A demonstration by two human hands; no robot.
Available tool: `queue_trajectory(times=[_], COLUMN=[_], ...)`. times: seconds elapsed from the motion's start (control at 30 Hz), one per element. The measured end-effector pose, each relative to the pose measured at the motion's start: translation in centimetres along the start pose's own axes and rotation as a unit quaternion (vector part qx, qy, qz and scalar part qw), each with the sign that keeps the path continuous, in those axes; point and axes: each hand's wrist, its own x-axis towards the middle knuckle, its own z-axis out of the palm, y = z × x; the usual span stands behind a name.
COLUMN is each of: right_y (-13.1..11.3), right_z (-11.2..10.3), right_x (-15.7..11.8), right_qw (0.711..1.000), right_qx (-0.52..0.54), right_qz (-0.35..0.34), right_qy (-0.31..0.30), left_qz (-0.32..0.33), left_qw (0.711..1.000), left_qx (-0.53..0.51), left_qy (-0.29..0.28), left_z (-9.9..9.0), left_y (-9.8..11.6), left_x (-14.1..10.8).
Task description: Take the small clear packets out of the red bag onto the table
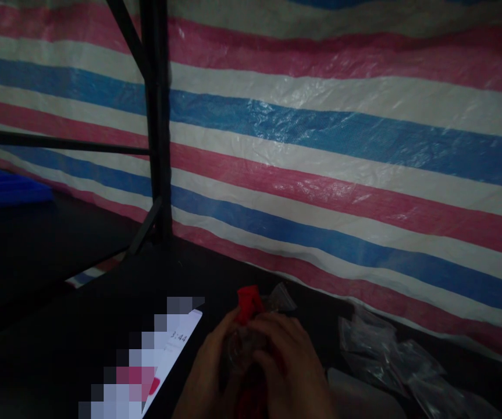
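Note:
At the bottom centre, my left hand (209,366) and my right hand (294,358) are cupped close together with the fingers curled inward. Between them is a see-through plastic piece (239,347), dim and partly covered by the fingers; its exact kind cannot be made out. A bright red thing (249,299), soft-looking, sticks up just beyond my fingertips. More dark red shows low between the palms. A small clear plastic bag (282,298) lies just past my right hand.
A lit phone (174,349), partly pixelated, is left of my hands on the black tabletop (146,285). Several clear plastic bags (390,349) lie at right, near a pale flat object (359,396). Behind stand a dark metal frame (157,116) and striped sheeting (342,145); a blue tray (10,189) sits far left.

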Motion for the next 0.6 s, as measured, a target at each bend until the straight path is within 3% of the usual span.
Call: queue_trajectory(times=[0.13,0.33,0.5,0.6], right_y=[-0.6,-0.3,-0.3,-0.1], right_z=[0.3,0.5,-0.4,-0.6], right_x=[0.1,0.0,0.3,0.3], right_qw=[1.0,0.999,0.996,0.996], right_qx=[-0.019,0.043,0.087,0.076], right_qz=[-0.02,0.002,-0.005,0.029], right_qy=[-0.004,0.022,0.027,0.033], left_qz=[0.03,0.044,0.025,0.02], left_qw=[0.999,0.998,0.999,0.999], left_qx=[-0.007,-0.022,-0.019,-0.023], left_qy=[0.011,0.047,0.021,0.021], left_z=[0.4,0.7,0.1,-0.1], left_y=[-0.9,-2.4,-1.1,0.1], left_x=[-0.1,0.3,0.3,0.3])
